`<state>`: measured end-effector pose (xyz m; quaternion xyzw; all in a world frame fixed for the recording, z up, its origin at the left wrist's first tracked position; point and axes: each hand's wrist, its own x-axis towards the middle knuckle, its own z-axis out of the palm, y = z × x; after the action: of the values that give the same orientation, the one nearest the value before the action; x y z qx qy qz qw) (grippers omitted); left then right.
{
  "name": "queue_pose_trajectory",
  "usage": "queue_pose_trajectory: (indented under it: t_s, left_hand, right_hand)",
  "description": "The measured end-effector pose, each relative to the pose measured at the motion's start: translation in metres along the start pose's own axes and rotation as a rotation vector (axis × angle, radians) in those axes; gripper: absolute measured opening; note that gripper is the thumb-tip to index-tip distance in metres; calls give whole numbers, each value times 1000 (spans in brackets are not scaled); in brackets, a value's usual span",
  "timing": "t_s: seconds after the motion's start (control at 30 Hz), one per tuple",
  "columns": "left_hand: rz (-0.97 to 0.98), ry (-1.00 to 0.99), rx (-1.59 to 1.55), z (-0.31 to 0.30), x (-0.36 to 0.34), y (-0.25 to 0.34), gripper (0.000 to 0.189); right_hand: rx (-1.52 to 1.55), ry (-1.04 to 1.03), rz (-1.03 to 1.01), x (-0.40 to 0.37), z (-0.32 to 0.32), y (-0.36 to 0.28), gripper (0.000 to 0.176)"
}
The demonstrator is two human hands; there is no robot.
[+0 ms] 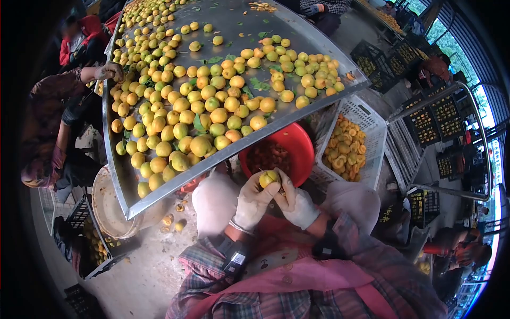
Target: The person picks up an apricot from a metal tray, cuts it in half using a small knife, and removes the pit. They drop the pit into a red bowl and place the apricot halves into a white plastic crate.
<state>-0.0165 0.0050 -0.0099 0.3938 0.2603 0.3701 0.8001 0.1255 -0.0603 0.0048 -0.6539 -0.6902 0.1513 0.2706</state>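
Note:
My left hand (pixel 253 202), in a whitish glove, is closed around a yellow-green apricot (pixel 268 178) held over my lap. My right hand (pixel 298 206), gloved the same way, meets it from the other side, its thumb and fingers pinched against the fruit. Just beyond my hands stands a red basin (pixel 298 154) with dark reddish-brown pits or scraps (pixel 270 158) inside. To its right, a white plastic crate (pixel 378 139) holds opened orange apricot halves (pixel 345 149).
A metal table (pixel 297 114) bears many whole apricots (pixel 202 109) and some leaves; its raised edge runs near my knees. A whitish bucket (pixel 101 204) and a dark crate (pixel 85 223) stand at left. A co-worker's hand (pixel 110 71) reaches to the table. A metal cart (pixel 406 151) stands right.

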Motion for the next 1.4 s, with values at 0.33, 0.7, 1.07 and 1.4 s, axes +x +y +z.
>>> queue_pose_trajectory:
  t_s: [0.33, 0.7, 1.07, 1.4]
  left_hand:
    - [124, 89, 392, 10, -6, 11, 42]
    - [132, 58, 539, 10, -5, -2, 37]
    - [163, 2, 610, 17, -19, 14, 37]
    - [99, -127, 616, 14, -24, 19, 43]
  right_hand:
    - [256, -88, 1, 4, -12, 0, 66]
    - [588, -259, 101, 9, -38, -12, 67]
    - [668, -467, 131, 11, -52, -11, 64]
    - [777, -643, 346, 1, -61, -9, 66]
